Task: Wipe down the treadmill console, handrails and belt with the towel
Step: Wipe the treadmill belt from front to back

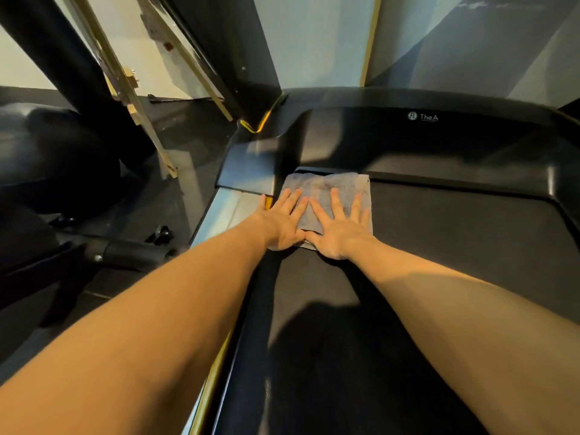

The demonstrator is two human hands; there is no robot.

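The belt is being wiped with the towel, up near the front of the treadmill.

The gray towel is spread flat on the dark belt, in the middle of the frame, with its far edge right at the black front cover. It is pressed down by both hands: the left hand is laid on its left part (partly off the edge, toward the side rail) and the right hand on its right part. The fingers of both hands are held straight and spread, so nothing is gripped; the towel is only pushed on. Most of the belt, at the right and bottom of the frame, is probably still to be wiped. The console and handrails are not seen, so it cannot be told if they are done.
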